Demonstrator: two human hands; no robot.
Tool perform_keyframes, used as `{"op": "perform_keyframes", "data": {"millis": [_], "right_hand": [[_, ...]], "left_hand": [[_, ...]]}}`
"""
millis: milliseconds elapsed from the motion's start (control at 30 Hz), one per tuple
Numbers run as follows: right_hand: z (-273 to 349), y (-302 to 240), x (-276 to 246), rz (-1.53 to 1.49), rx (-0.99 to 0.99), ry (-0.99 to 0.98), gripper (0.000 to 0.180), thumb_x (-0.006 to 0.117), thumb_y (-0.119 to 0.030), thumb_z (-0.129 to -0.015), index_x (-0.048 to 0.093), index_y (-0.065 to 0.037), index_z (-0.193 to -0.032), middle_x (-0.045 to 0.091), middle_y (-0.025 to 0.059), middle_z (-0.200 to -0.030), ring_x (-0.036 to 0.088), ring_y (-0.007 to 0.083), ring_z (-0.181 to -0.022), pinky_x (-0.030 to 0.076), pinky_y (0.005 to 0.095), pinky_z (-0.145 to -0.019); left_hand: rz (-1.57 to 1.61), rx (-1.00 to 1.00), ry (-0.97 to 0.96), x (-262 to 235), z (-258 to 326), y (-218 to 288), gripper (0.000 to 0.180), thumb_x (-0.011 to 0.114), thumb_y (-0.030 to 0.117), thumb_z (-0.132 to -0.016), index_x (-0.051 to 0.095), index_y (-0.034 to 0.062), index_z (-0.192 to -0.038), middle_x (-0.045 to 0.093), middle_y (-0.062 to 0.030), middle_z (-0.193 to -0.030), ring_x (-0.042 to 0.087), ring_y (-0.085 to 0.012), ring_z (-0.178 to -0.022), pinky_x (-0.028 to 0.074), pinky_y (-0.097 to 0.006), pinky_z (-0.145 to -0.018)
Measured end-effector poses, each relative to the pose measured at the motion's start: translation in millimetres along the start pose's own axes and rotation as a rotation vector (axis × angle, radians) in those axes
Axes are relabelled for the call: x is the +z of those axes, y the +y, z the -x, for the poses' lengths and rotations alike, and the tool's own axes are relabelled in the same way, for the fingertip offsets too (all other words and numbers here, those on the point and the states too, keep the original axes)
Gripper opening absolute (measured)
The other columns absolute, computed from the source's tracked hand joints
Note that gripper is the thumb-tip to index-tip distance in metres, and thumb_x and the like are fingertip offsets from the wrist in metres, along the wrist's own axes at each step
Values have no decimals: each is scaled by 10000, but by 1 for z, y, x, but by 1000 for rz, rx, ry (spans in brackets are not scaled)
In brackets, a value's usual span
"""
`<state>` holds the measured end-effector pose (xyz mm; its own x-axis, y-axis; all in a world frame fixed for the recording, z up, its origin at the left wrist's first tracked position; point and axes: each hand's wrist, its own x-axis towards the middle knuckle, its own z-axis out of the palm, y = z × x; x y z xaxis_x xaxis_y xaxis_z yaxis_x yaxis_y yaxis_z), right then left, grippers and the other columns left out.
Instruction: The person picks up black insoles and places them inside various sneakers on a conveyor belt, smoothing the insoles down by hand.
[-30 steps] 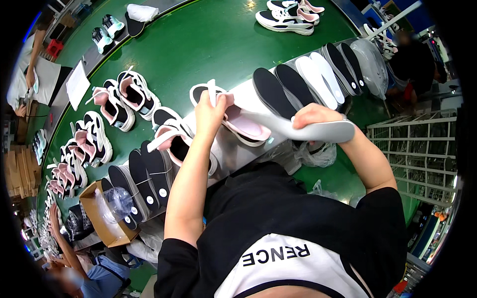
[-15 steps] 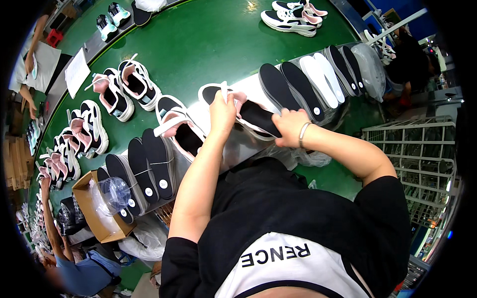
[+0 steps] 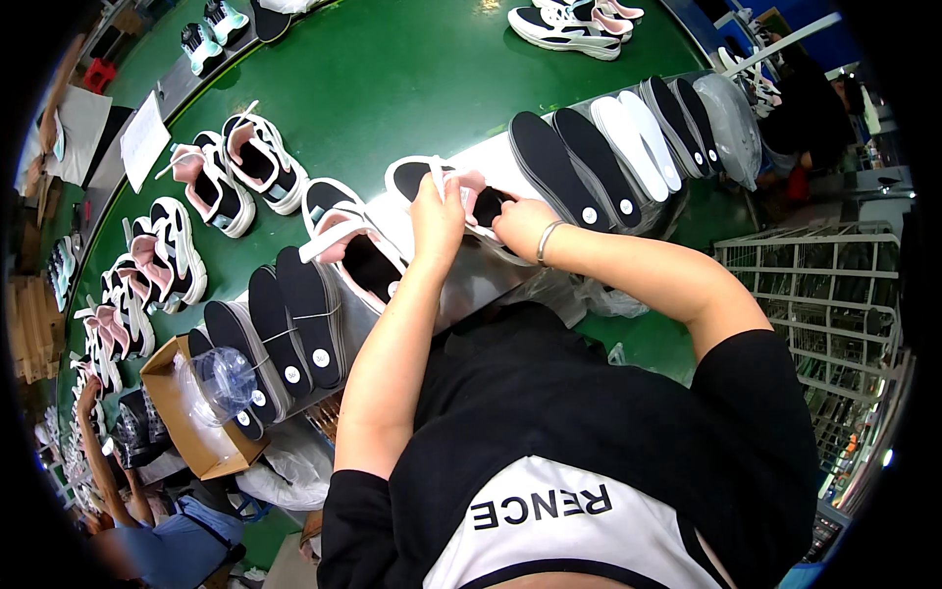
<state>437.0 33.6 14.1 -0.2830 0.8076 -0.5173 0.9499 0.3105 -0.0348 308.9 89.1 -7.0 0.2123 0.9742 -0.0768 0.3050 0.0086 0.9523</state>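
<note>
A white, black and pink sneaker (image 3: 404, 181) lies on the metal-edged ledge in front of me. My left hand (image 3: 437, 218) is closed on its tongue and laces, pulling the opening wide. At the heel end my right hand (image 3: 523, 228), a bangle at its wrist, has its fingers curled into the opening on a black insole (image 3: 488, 207). Most of that insole is hidden inside the sneaker and behind the fingers. The matching sneaker (image 3: 328, 211) sits just left of my left forearm, a dark insole showing inside it.
Black insoles (image 3: 559, 167) and white insoles (image 3: 633, 147) lie in stacks to the right. More bundled black insoles (image 3: 312, 319) and a cardboard box (image 3: 201, 432) with plastic are at left. Several sneakers (image 3: 265, 162) stand on the green table (image 3: 392, 88). A wire rack (image 3: 814, 294) is at right. Other people work nearby.
My right hand has moved left toward the sneaker, and the insole has slid deeper into it, with less of it showing. My left hand keeps its hold on the tongue.
</note>
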Motion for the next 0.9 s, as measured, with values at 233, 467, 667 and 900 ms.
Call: {"op": "perform_keyframes", "data": {"millis": [233, 467, 667, 900], "right_hand": [[-30, 6, 3, -42, 102, -343, 186, 567, -189, -732, 661, -65, -834, 636, 95, -857, 607, 232, -828, 473, 314, -713], [-45, 1, 1, 59, 147, -527, 213, 570, -230, -743, 655, -152, -921, 625, 54, -946, 594, 191, -883, 464, 303, -750], [-42, 9, 9, 114, 125, -442, 253, 569, -230, -735, 652, -132, -952, 624, 38, -978, 592, 190, -914, 460, 291, -759], [-14, 15, -23, 0, 7, -525, 268, 557, -167, -699, 606, -71, -944, 636, 90, -867, 589, 218, -905, 309, 310, -919]], "left_hand": [[38, -43, -30, 3, -2, -5, 249, 483, 205, -830, 511, -29, -908, 589, -199, -751, 590, -328, -724, 450, -370, -645], [25, -13, -59, 4, -4, -7, 256, 478, 207, -830, 505, -30, -924, 587, -207, -787, 583, -331, -740, 444, -366, -663], [-18, 1, -57, 6, -6, -3, 250, 470, 201, -836, 502, -35, -912, 584, -209, -777, 584, -330, -741, 444, -367, -662], [13, -41, -59, 9, -8, -2, 246, 457, 197, -842, 499, -36, -909, 582, -223, -787, 573, -368, -761, 441, -389, -667]]}}
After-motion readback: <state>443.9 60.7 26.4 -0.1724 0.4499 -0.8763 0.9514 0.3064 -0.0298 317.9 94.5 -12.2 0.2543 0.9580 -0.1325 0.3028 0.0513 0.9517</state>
